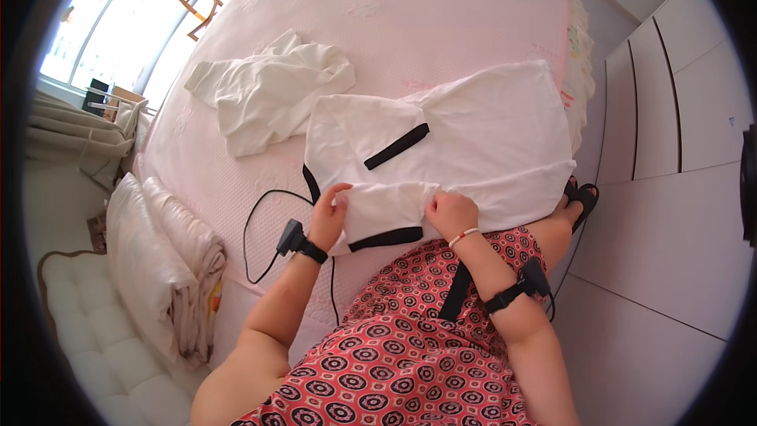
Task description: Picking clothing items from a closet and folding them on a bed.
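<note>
A white shirt point(491, 130) with black trim lies spread on the bed in front of me. Its near side is folded inward, and one black-edged sleeve end point(387, 238) points toward my lap. My right hand point(452, 213) is closed in a fist on the fabric at that folded side. At the shirt's left edge is my left hand point(331, 213), thumb and forefinger slightly apart against the cloth; whether it pinches the fabric is hidden. Another black sleeve band point(396, 146) lies across the middle of the shirt. Black trim also shows near my left wrist.
A crumpled white garment point(278, 94) lies farther back on the pink quilted bed cover point(426, 18). Folded bedding point(159, 272) stands at the left beside a tufted cushion point(89, 307). White cabinets point(644, 236) line the right. A black cable point(245, 236) loops near my left wrist.
</note>
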### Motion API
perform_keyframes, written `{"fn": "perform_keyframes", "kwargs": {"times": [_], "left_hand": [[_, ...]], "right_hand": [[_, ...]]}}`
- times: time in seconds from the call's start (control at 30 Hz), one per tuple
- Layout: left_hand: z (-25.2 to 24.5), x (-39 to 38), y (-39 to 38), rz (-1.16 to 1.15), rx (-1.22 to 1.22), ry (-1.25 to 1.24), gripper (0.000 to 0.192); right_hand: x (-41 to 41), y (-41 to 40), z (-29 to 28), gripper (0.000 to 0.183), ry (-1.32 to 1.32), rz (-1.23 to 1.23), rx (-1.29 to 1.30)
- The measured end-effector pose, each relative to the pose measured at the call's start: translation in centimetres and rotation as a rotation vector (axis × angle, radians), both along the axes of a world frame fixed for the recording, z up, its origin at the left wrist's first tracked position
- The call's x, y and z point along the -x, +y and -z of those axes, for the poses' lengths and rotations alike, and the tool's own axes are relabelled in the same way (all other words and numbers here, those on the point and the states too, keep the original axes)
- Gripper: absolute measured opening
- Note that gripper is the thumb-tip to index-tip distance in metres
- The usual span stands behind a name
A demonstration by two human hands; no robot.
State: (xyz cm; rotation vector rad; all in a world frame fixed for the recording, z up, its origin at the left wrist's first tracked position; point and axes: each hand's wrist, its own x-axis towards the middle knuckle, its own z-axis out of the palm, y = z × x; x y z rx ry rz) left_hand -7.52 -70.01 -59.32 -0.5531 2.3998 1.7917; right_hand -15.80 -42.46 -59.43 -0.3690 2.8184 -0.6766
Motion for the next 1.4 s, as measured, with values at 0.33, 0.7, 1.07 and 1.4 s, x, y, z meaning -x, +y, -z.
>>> {"fn": "perform_keyframes", "kwargs": {"times": [0.33, 0.7, 1.07, 1.4], "left_hand": [[2.9, -2.2, -1.6, -0.086, 0.023, -0.18, 0.061], [0.2, -3.2, -0.2, 0.123, 0.166, 0.019, 0.057], [-2.3, -3.7, 1.4, 0.345, 0.397, 0.114, 0.032], [-0.1, -4.9, -5.8, -0.127, 0.329, 0.069, 0.012]], "right_hand": [[0.1, -1.0, -0.4, 0.026, -0.102, 0.029, 0.093], [0.3, 0.3, 0.6, 0.031, 0.032, 0.004, 0.016], [-3.2, -0.2, -0.9, 0.065, 0.047, -0.219, 0.222], [-0.6, 6.5, -2.2, 0.032, -0.095, -0.177, -0.016]]}}
